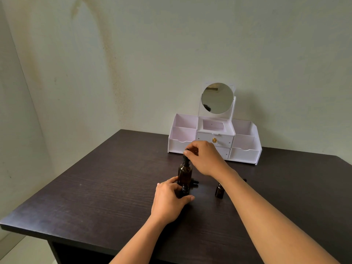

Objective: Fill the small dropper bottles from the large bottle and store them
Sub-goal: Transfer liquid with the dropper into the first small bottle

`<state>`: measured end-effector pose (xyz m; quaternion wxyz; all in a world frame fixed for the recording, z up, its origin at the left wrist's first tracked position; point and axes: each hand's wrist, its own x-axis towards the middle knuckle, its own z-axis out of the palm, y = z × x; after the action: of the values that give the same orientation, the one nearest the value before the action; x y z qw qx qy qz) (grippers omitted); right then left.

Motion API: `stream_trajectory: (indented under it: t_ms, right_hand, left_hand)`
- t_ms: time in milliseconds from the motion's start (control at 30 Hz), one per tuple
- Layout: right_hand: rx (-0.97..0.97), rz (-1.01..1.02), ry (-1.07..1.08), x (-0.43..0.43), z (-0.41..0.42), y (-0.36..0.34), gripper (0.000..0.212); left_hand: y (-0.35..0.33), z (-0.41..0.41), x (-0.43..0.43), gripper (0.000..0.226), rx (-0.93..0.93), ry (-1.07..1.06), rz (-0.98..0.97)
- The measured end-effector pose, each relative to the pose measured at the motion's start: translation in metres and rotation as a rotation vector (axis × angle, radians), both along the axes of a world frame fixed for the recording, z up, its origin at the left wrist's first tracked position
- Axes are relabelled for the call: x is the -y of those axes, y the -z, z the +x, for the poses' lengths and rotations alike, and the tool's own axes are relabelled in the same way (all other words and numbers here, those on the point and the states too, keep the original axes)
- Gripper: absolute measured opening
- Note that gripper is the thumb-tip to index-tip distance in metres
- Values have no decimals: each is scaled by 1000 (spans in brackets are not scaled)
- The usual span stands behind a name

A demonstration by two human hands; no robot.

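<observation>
The fingers (190,152) of the right hand (206,159) are pinched on the cap (185,158) of the large bottle (184,173), which is stood upright mid-counter (95,187). A small bottle (185,189) just nearer is gripped by the left hand (170,200); a second small bottle (219,191) is stood to the right.

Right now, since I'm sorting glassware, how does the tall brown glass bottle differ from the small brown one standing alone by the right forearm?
The tall brown glass bottle is much taller and wider than the small brown glass bottle. The right hand pinches the tall bottle's black top; nothing touches the small bottle. Both stand upright on the dark wooden table.
</observation>
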<state>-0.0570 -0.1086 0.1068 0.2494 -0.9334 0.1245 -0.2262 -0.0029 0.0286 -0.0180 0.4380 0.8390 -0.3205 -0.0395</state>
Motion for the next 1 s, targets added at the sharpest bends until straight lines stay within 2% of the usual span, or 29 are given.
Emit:
stream_trajectory:
  t_ms: [167,467,700,1000]
  right_hand:
    - [123,28,21,0,-2,-19,19]
    - [427,110,21,0,-19,-54,5]
    - [505,182,-18,-8,-35,-54,8]
    - [557,281,6,-19,-48,-8,13]
  left_hand:
    - [-1,0,0,38,-10,-9,1]
    - [2,2,2,37,13,-13,-23]
    - [-1,2,2,38,5,-18,4]
    - [8,7,5,40,-13,-7,-2]
